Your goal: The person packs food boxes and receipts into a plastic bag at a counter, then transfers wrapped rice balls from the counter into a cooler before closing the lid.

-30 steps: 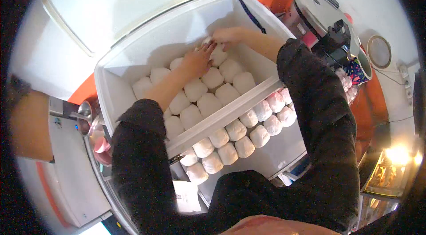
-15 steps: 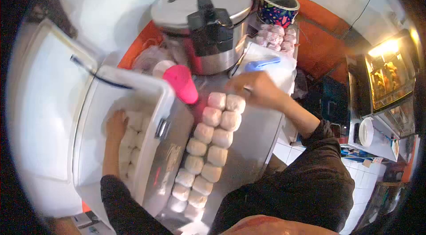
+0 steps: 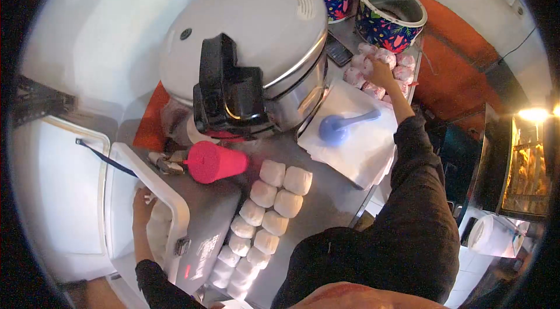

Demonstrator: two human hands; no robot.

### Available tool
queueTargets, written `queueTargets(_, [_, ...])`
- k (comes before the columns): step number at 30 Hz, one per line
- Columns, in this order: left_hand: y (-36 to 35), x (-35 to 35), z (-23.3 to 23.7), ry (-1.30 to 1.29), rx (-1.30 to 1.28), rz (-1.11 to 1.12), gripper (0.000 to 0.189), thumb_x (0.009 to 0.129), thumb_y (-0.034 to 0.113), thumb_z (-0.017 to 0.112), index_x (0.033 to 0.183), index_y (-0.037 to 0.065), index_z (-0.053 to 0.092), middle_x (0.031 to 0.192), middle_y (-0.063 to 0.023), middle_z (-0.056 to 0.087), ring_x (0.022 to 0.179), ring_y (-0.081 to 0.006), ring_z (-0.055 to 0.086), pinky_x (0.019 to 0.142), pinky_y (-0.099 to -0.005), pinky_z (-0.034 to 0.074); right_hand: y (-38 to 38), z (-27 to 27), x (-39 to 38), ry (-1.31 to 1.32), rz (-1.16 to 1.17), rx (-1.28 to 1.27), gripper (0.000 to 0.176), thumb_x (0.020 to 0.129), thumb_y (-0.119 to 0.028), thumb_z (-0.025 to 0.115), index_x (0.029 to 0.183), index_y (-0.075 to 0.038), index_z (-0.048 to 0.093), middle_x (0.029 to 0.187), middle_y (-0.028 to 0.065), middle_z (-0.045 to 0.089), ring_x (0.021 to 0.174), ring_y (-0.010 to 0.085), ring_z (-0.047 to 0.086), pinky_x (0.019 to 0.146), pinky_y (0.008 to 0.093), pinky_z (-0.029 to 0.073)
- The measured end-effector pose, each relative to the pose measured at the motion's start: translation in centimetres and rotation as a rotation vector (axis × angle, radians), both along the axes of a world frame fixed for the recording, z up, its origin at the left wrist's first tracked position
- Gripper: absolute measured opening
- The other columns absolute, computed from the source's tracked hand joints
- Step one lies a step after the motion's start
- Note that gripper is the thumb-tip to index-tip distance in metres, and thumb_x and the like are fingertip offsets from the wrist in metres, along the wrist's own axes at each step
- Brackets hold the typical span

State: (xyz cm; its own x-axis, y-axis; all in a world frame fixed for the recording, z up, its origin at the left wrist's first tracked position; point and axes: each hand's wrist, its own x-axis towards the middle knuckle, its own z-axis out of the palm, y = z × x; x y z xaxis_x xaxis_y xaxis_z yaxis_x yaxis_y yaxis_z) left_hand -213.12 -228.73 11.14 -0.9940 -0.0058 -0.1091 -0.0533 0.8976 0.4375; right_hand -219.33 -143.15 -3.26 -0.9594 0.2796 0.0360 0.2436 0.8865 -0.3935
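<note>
The pink-and-white wrapped bundles (image 3: 404, 73) sit clustered under and around the fingers of the right hand (image 3: 380, 72), on the far end of the metal surface (image 3: 326, 207). Just beyond those fingers stands the flower-patterned open pot (image 3: 379, 29), limiting the room on that side, with the lidded pot (image 3: 340, 5) next to it. To their left lies a dark flat slab (image 3: 338, 49); nearer the body, a stack of white sheets (image 3: 353, 160) carries the blue tool (image 3: 333, 130) (its handle slants up toward the right hand). The big steel cooker (image 3: 251, 17) fills much of the space between the two hands, and below it lie the pink cup (image 3: 213, 162) and two long rows of pale rounded pieces (image 3: 251, 212).

The bundles are small and lumpy, their clear wrapping shiny and creased, packed close together.

The right fingers are bent down and touch the bundles; whether they close on one, I cannot tell. The left hand (image 3: 142, 208) is inside the white box (image 3: 179, 215), whose near wall stands between it and the pink cup. A bit of white shows at its fingertips, near the white pieces (image 3: 157, 233) inside; how far apart those fingers are is unclear.
</note>
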Motion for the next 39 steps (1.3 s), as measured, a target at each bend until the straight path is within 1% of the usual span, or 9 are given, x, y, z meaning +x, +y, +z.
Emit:
queueTargets(3, [-0.1, -0.5, -0.3, 0.012, 0.042, 0.057, 0.039, 0.073, 0.001, 0.073, 0.108, 0.005, 0.057, 0.104, -0.0109, 0.057, 0.09, -0.026, 0.058, 0.075, -0.034, 0.052, -1.6, 2.5, 2.7, 0.637, -0.032, -0.294, 0.062, 0.072, -0.013, 0.074, 0.127, -0.01, 0.047, 0.104, 0.0124, 0.059, 0.096, 0.0229, 0.058, 0.086, 0.0311, 0.046])
queueTargets(7, [-4.2, -1.3, -3.4, 0.009, 0.175, -0.038, 0.037, 0.076, 0.003, 0.071, 0.109, 0.004, 0.056, 0.114, -0.0122, 0.055, 0.099, -0.0262, 0.058, 0.077, -0.0347, 0.052, -11.3, 18.4, 9.2, 0.839, 0.065, -0.793, 0.056, 0.075, -0.011, 0.069, 0.125, -0.002, 0.045, 0.108, 0.0122, 0.059, 0.095, 0.0174, 0.059, 0.085, 0.03, 0.047])
queueTargets(14, [-0.7, -0.8, -2.0, 0.183, -0.466, -0.359, 0.047, 0.083, 0.032, 0.066, 0.12, 0.006, 0.055, 0.132, -0.0167, 0.051, 0.123, -0.0343, 0.046, 0.102, -0.0421, 0.038, -34.3, 33.7, 9.8, 0.751, 1.14, -0.721, 0.067, 0.071, -0.025, 0.074, 0.125, -0.001, 0.044, 0.115, 0.0135, 0.056, 0.108, 0.0213, 0.055, 0.093, 0.0341, 0.042])
queueTargets(16, [2.3, 0.5, 0.1, 0.158, -0.487, -0.276, 0.043, 0.084, 0.037, 0.064, 0.117, 0.01, 0.057, 0.124, -0.0137, 0.056, 0.116, -0.0325, 0.051, 0.097, -0.043, 0.042, -42.8, 32.2, 6.9, 0.56, 1.312, -0.826, 0.065, 0.074, -0.035, 0.078, 0.12, -0.001, 0.048, 0.097, 0.016, 0.063, 0.089, 0.0265, 0.063, 0.079, 0.0379, 0.05])
queueTargets(18, [1.1, 0.2, -1.0, 0.143, -0.47, -0.292, 0.038, 0.083, 0.037, 0.064, 0.113, 0.014, 0.058, 0.113, -0.0109, 0.06, 0.108, -0.0315, 0.057, 0.088, -0.0456, 0.046, -51.0, 30.5, 5.0, 0.062, 1.268, -0.722, 0.061, 0.079, -0.035, 0.072, 0.12, 0.003, 0.048, 0.108, 0.0122, 0.059, 0.102, 0.0166, 0.056, 0.088, 0.0296, 0.045])
queueTargets(26, [0.6, -0.4, -2.7, 0.293, -0.437, -0.338, 0.033, 0.083, 0.032, 0.065, 0.112, 0.017, 0.06, 0.108, -0.0088, 0.064, 0.1, -0.0301, 0.062, 0.08, -0.0454, 0.051, -70.9, 12.8, -7.8, -0.527, 1.303, 0.573, 0.047, 0.079, -0.037, 0.066, 0.107, 0.001, 0.06, 0.093, 0.0234, 0.065, 0.087, 0.0311, 0.064, 0.076, 0.042, 0.051])
queueTargets(32, [2.2, -1.5, -2.8, 0.236, -0.49, -0.257, 0.042, 0.079, 0.025, 0.068, 0.12, 0.022, 0.057, 0.104, -0.0085, 0.066, 0.099, -0.0287, 0.063, 0.082, -0.0425, 0.051, -67.3, -6.4, -15.5, 0.132, 1.639, 0.569, 0.025, 0.072, -0.021, 0.068, 0.088, -0.003, 0.068, 0.08, 0.0161, 0.066, 0.076, 0.0334, 0.064, 0.067, 0.0453, 0.05])
queueTargets(34, [2.0, -1.8, -3.1, 0.197, -0.419, -0.208, 0.043, 0.077, 0.024, 0.069, 0.119, 0.023, 0.058, 0.104, -0.0079, 0.065, 0.1, -0.0282, 0.062, 0.085, -0.0424, 0.049, -67.9, -6.4, -17.9, 0.181, 1.85, 0.718, 0.02, 0.073, -0.018, 0.067, 0.085, -0.003, 0.067, 0.08, 0.0164, 0.065, 0.077, 0.0345, 0.063, 0.067, 0.0455, 0.049])
queueTargets(39, [-0.2, -2.0, -4.3, 0.369, -0.233, -0.455, 0.04, 0.076, 0.021, 0.069, 0.115, 0.02, 0.06, 0.103, -0.0066, 0.064, 0.103, -0.0271, 0.059, 0.088, -0.0433, 0.047, -67.9, 16.3, -7.6, 0.287, 1.551, 0.393, 0.012, 0.083, -0.006, 0.055, 0.092, -0.002, 0.062, 0.092, 0.0148, 0.064, 0.084, 0.0282, 0.062, 0.072, 0.0391, 0.049])
